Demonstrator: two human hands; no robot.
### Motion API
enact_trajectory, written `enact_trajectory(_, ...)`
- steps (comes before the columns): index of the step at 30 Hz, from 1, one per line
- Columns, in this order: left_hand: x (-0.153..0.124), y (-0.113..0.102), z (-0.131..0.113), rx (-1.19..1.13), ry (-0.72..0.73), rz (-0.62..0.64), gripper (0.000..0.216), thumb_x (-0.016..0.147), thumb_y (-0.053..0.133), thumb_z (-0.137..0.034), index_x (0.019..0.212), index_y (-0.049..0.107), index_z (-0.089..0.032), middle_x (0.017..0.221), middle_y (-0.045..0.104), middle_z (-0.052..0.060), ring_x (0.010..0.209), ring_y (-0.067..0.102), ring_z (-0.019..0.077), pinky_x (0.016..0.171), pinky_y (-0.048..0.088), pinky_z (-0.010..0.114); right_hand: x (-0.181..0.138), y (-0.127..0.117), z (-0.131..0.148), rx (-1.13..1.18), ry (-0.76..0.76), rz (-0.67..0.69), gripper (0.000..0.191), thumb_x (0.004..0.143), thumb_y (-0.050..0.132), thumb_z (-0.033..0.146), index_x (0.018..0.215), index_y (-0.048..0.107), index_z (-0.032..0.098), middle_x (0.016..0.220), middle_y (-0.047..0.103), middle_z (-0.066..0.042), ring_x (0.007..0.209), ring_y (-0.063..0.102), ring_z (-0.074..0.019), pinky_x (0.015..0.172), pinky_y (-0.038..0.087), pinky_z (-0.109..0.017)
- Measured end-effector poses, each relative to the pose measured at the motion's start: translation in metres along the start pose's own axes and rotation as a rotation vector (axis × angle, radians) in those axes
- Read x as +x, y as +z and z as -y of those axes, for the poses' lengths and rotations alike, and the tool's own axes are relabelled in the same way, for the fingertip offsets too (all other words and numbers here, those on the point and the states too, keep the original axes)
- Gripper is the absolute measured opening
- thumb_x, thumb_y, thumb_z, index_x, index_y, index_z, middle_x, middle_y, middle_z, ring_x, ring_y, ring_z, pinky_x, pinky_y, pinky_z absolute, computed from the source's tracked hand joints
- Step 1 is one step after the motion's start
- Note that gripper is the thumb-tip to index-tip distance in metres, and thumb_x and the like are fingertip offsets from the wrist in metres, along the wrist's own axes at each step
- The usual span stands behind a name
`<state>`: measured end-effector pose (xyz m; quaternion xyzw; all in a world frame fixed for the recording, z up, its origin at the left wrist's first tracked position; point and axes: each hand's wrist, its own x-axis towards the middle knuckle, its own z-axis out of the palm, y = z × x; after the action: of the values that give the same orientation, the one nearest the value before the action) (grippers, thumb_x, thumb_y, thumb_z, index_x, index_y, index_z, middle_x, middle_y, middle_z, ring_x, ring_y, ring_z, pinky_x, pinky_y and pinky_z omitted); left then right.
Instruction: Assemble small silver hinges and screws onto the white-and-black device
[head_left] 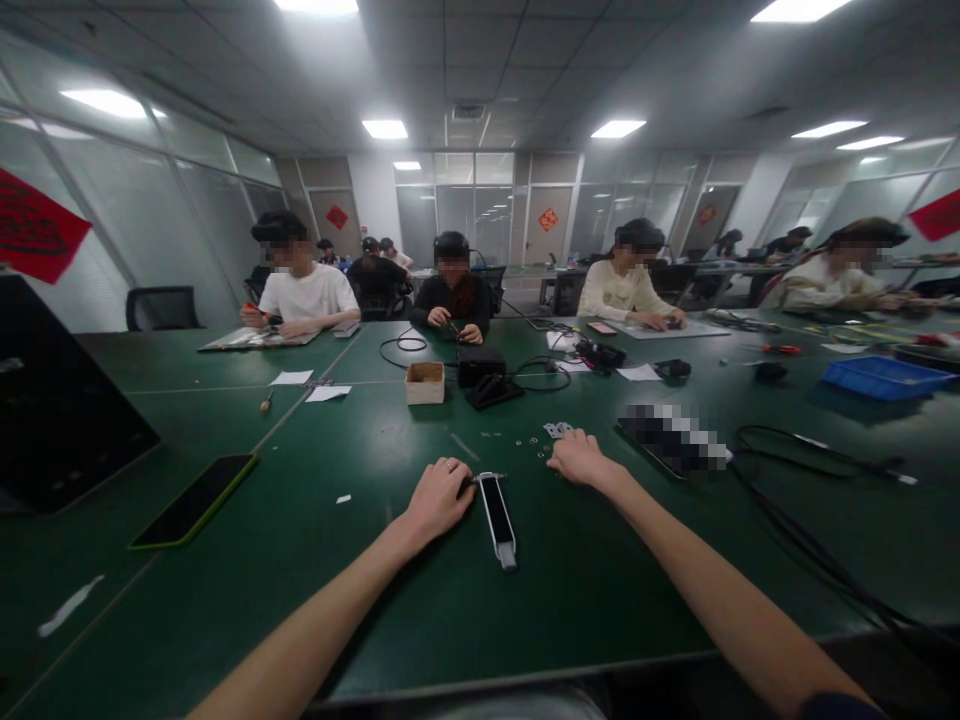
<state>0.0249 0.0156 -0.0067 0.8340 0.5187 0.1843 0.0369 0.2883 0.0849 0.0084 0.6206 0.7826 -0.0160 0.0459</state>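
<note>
A long black and silver device (497, 518) lies on the green table (375, 600) in front of me. My left hand (439, 497) rests with curled fingers against the device's far end, a ring on one finger. My right hand (576, 458) lies further right with its fingers closed over small metal parts (556, 431) near several tiny washers (525, 442). What the fingers pinch is hidden.
A phone in a green case (193, 500) lies left, beside a dark laptop (52, 400). A small cardboard box (425, 382), black cables (795, 455), a blurred phone (671, 440) and a blue tray (885, 377) sit around. Several people work at the far side.
</note>
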Motion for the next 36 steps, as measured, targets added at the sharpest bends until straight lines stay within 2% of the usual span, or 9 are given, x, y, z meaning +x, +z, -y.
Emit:
enact_trajectory(2, 0.001, 0.003, 0.0, 0.008, 0.011, -0.016, 0.014, 0.087, 0.05, -0.025, 0.094, 0.06, -0.019, 0.098, 0.061, 0.007, 0.094, 0.054, 0.0229, 0.08, 0.043, 0.035, 0.003, -0.001, -0.002, 0.018, 0.006, 0.061, 0.03, 0.087, 0.049, 0.037, 0.095, 0.067, 0.015, 0.115, 0.055, -0.018, 0.109, 0.046, -0.0343, 0.088, 0.036, -0.046)
enact_trajectory(4, 0.002, 0.006, 0.002, 0.01, 0.021, -0.027, 0.014, 0.087, 0.049, -0.025, 0.093, 0.06, -0.018, 0.098, 0.06, 0.007, 0.094, 0.054, 0.0224, 0.08, 0.043, 0.035, 0.005, 0.001, -0.004, 0.032, -0.028, 0.065, 0.032, 0.087, 0.047, 0.038, 0.096, 0.067, 0.015, 0.115, 0.055, -0.016, 0.108, 0.047, -0.0333, 0.088, 0.037, -0.047)
enact_trajectory(9, 0.001, 0.008, 0.005, 0.005, 0.036, -0.049, 0.014, 0.086, 0.05, -0.025, 0.093, 0.06, -0.018, 0.097, 0.061, 0.006, 0.092, 0.055, 0.0217, 0.081, 0.044, 0.034, -0.003, 0.007, 0.0, -0.06, -0.115, -0.105, 0.033, 0.087, 0.043, 0.03, 0.101, 0.065, 0.009, 0.116, 0.054, -0.022, 0.108, 0.045, -0.0345, 0.09, 0.037, -0.047)
enact_trajectory(14, -0.001, 0.007, 0.006, -0.002, 0.043, -0.063, 0.014, 0.086, 0.051, -0.024, 0.094, 0.06, -0.017, 0.098, 0.061, 0.007, 0.094, 0.055, 0.0221, 0.082, 0.044, 0.034, -0.011, 0.0, 0.009, -0.071, -0.159, -0.19, 0.029, 0.087, 0.044, 0.022, 0.102, 0.063, 0.006, 0.112, 0.057, -0.023, 0.105, 0.048, -0.0335, 0.089, 0.037, -0.044)
enact_trajectory(20, -0.003, 0.01, 0.011, 0.003, 0.052, -0.082, 0.013, 0.086, 0.053, -0.025, 0.094, 0.061, -0.018, 0.097, 0.061, 0.006, 0.093, 0.056, 0.0213, 0.083, 0.044, 0.034, -0.013, -0.007, 0.021, 0.272, -0.418, -0.205, 0.012, 0.081, 0.054, 0.02, 0.078, 0.064, 0.014, 0.081, 0.066, -0.008, 0.078, 0.058, -0.0192, 0.074, 0.042, -0.029)
enact_trajectory(23, -0.002, 0.012, 0.012, 0.015, 0.05, -0.096, 0.014, 0.089, 0.051, -0.027, 0.094, 0.061, -0.019, 0.096, 0.062, 0.006, 0.092, 0.056, 0.0205, 0.083, 0.044, 0.033, -0.014, -0.003, 0.031, 0.449, -0.464, -0.278, 0.009, 0.079, 0.058, 0.021, 0.079, 0.065, 0.016, 0.082, 0.067, -0.005, 0.078, 0.058, -0.0175, 0.072, 0.043, -0.027)
enact_trajectory(28, -0.001, 0.013, 0.014, 0.025, 0.067, -0.104, 0.016, 0.092, 0.048, -0.025, 0.092, 0.063, -0.019, 0.094, 0.063, 0.005, 0.088, 0.056, 0.019, 0.081, 0.044, 0.032, -0.015, 0.011, 0.041, 0.716, -0.498, -0.297, 0.02, 0.084, 0.056, 0.025, 0.1, 0.066, 0.017, 0.095, 0.069, -0.005, 0.083, 0.062, -0.0163, 0.075, 0.047, -0.028)
enact_trajectory(32, 0.0, 0.014, 0.016, 0.022, 0.076, -0.104, 0.016, 0.092, 0.048, -0.024, 0.092, 0.064, -0.019, 0.094, 0.063, 0.004, 0.089, 0.056, 0.0187, 0.081, 0.044, 0.031, -0.016, 0.019, 0.044, 0.75, -0.552, -0.302, 0.021, 0.087, 0.053, 0.025, 0.099, 0.069, 0.021, 0.101, 0.07, -0.003, 0.093, 0.062, -0.0178, 0.085, 0.046, -0.032)
enact_trajectory(36, 0.001, 0.016, 0.018, 0.015, 0.074, -0.102, 0.017, 0.092, 0.048, -0.024, 0.092, 0.064, -0.019, 0.094, 0.063, 0.004, 0.088, 0.057, 0.0185, 0.08, 0.044, 0.031, -0.017, 0.02, 0.046, 0.783, -0.529, -0.284, 0.019, 0.086, 0.054, 0.025, 0.094, 0.07, 0.021, 0.096, 0.071, -0.002, 0.089, 0.063, -0.0176, 0.084, 0.046, -0.031)
